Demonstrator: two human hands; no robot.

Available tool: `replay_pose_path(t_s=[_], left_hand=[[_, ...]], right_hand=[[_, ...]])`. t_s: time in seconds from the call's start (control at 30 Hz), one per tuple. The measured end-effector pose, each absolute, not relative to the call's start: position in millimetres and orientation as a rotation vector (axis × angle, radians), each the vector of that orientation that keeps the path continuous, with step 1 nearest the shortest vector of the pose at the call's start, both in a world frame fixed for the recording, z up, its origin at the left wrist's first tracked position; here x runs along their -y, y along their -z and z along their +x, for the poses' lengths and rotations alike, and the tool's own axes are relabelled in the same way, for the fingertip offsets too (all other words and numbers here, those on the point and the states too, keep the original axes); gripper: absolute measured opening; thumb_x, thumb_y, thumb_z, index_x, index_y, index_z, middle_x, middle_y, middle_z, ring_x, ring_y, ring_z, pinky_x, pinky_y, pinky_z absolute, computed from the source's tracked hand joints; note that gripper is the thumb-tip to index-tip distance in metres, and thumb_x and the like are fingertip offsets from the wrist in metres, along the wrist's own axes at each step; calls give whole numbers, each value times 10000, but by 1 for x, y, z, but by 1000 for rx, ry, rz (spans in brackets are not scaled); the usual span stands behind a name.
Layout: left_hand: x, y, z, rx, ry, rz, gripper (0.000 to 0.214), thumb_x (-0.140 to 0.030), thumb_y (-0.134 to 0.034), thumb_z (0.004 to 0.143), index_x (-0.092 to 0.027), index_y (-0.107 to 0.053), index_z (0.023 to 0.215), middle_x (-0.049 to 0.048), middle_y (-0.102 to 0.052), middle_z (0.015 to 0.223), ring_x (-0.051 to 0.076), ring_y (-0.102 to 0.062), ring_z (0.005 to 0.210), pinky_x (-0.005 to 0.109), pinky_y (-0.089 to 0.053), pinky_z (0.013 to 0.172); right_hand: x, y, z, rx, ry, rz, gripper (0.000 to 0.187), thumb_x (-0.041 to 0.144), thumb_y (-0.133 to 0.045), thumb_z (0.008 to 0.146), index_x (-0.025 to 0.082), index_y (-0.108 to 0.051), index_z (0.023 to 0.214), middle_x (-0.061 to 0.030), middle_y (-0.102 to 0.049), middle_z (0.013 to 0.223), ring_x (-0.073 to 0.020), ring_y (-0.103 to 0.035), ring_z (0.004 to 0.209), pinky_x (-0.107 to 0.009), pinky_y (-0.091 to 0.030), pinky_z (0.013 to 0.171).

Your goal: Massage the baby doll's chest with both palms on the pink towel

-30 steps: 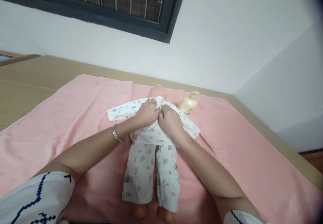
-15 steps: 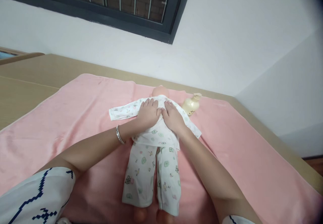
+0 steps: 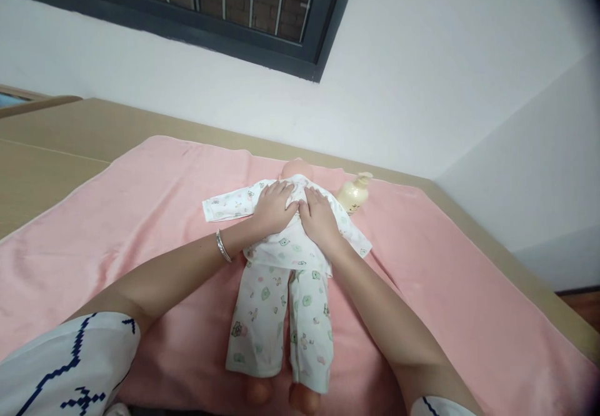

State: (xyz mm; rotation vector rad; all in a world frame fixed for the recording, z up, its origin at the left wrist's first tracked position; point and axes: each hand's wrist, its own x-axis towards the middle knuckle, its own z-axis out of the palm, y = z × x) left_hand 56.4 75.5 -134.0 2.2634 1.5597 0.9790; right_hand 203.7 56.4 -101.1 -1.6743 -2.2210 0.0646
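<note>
A baby doll (image 3: 297, 168) lies stretched out, its head toward the wall and its feet toward me. It wears a white printed long-sleeved top (image 3: 285, 250) and matching trousers (image 3: 260, 322). My left hand (image 3: 275, 207) rests flat on the upper part of the top, fingers stretched out. Beside it, my right hand (image 3: 319, 216) lies flat on the other side of the top, also with fingers extended. The two thumbs nearly meet at the middle. Neither hand grips anything. Much of the doll's head is out of sight beyond the collar.
Under the doll a pink blanket (image 3: 154, 216) covers much of the wooden surface (image 3: 117, 122). A cream pump bottle (image 3: 354, 194) stands near the doll's right-hand sleeve. Behind is a white wall (image 3: 398, 91) with a dark-framed barred window (image 3: 244, 41).
Both hands stay flat on the doll's top, with only a slight shift in the fingers. The doll appears a little higher in the picture, showing more of its feet.
</note>
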Motion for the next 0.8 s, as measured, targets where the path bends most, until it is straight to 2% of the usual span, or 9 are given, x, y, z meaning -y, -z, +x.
replay_pose_path(t_s=[0.1,0.2,0.3,0.43,0.53,0.6,0.7,0.8], left_hand=[[-82,132,54,-1504,-1008,2186,486,-330,-456,913,-172,-533,1366,103,-507,1480,292,-411,1398,491,-276,1198],[-91,128,51,-1449,-1010,2044,409,-250,-442,879,-211,-606,1252,63,-596,1383,261,-497,1323,461,-348,1163],[-89,129,53,-1498,-1011,2048,428,-219,-390,898,-173,-588,1274,93,-583,1395,269,-486,1336,479,-334,1172],[-65,131,64,-1623,-967,2241,493,-244,-372,941,-90,-499,1391,174,-464,1500,333,-365,1432,539,-266,1194],[-52,126,68,-1583,-915,2350,491,-230,-367,943,-83,-507,1391,188,-483,1481,331,-360,1438,529,-296,1181],[-55,122,65,-1533,-895,2347,476,-217,-354,942,-99,-539,1365,171,-531,1441,309,-407,1412,506,-319,1177],[-74,119,54,-1476,-896,2274,447,-231,-360,941,-131,-587,1313,131,-559,1425,278,-453,1383,463,-333,1182],[-93,123,46,-1439,-918,2222,440,-256,-382,940,-126,-590,1304,120,-562,1428,257,-455,1386,424,-315,1198]], right_hand=[[-46,97,197,2242,10,-1706,528,267,-285,1011,21,-461,1443,-206,-485,1478,-329,-401,1416,-494,-313,1178],[-29,90,187,2288,106,-1737,481,238,-322,998,24,-528,1376,-221,-547,1410,-331,-461,1369,-440,-385,1127],[-25,85,185,2330,119,-1737,421,233,-340,995,72,-599,1286,-207,-597,1351,-319,-509,1324,-422,-420,1087],[-49,89,201,2282,-54,-1673,422,288,-323,1020,110,-582,1301,-166,-541,1436,-280,-457,1379,-430,-365,1141],[-65,96,211,2261,-137,-1646,445,316,-345,1014,102,-531,1357,-168,-458,1510,-291,-365,1444,-506,-283,1186],[-64,98,210,2250,-103,-1657,460,309,-322,1015,96,-522,1371,-177,-470,1497,-306,-380,1431,-537,-285,1176],[-45,95,198,2254,4,-1684,480,261,-304,1003,57,-530,1374,-206,-530,1436,-324,-449,1379,-501,-332,1159],[-28,92,186,2288,64,-1677,491,245,-353,977,31,-534,1381,-225,-525,1436,-351,-451,1377,-476,-353,1154]])
